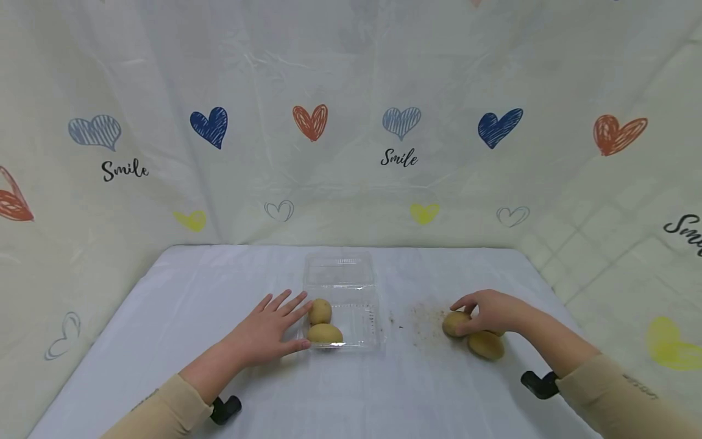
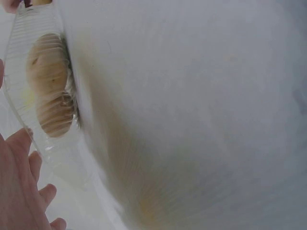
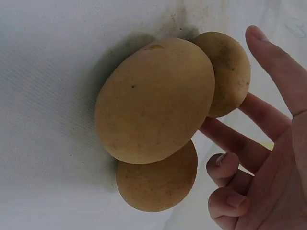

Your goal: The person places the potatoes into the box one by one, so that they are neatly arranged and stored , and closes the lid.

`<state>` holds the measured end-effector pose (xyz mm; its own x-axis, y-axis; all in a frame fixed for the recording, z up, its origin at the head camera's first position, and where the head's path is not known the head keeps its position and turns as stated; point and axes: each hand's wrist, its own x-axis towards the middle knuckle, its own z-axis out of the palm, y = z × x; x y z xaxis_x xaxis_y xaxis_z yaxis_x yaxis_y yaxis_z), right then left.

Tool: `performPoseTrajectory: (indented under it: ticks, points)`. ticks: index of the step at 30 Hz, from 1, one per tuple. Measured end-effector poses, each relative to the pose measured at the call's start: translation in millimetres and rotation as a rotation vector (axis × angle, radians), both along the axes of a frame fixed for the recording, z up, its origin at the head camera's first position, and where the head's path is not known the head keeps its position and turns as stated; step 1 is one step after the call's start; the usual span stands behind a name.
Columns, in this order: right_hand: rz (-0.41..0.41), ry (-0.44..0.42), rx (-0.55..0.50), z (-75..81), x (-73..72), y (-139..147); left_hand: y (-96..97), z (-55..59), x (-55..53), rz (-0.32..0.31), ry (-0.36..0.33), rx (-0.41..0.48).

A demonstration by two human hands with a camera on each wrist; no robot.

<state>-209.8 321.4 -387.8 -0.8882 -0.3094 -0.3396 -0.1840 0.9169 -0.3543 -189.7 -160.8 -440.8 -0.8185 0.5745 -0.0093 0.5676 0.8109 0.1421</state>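
At the back hangs a pale cloth (image 1: 351, 73) with printed hearts (image 1: 311, 122), and the bench (image 1: 164, 292) has a white cover. On the left, the left grip (image 1: 272, 332) is wide, its fingers spread and straight, with the fingertips at the edge of an opened box (image 1: 359, 320); two potatoes (image 1: 325, 333) lie inside, along its left side. In my opinion it is better to steady this box only lightly, because its thin wall can bend. After some brown crumbs (image 1: 428, 323), three potatoes (image 1: 486, 346) sit close together. The right grip (image 1: 490, 311) is arched about the leftmost potato (image 1: 451, 324); the right wrist view shows the thumb apart from it, but how firmly the fingers touch I cannot tell. To hold it well, I think the thumb should press opposite the fingers, low on the side, without pushing the neighbours. The box is clear, ribbed plastic, its lid (image 1: 337, 271) turned back; the potatoes are tan, oval or roundish, with rather smooth skin and small dark specks
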Motion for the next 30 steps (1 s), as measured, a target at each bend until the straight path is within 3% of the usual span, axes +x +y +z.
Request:
performPoseTrajectory:
  ticks: [9,20,30]
  points:
    - [-0.001,0.016,0.062,-4.0,-4.9,-2.6,0.6,0.4,0.8,-0.008,0.011,0.001]
    - [0.038,0.022,0.049,-5.4,-5.8,-6.6,0.7,0.6,0.0,0.000,0.005,-0.021]
    - [0.041,0.119,0.023,0.6,-11.9,-7.9,0.1,-1.4,-1.2,0.001,0.014,-0.029]
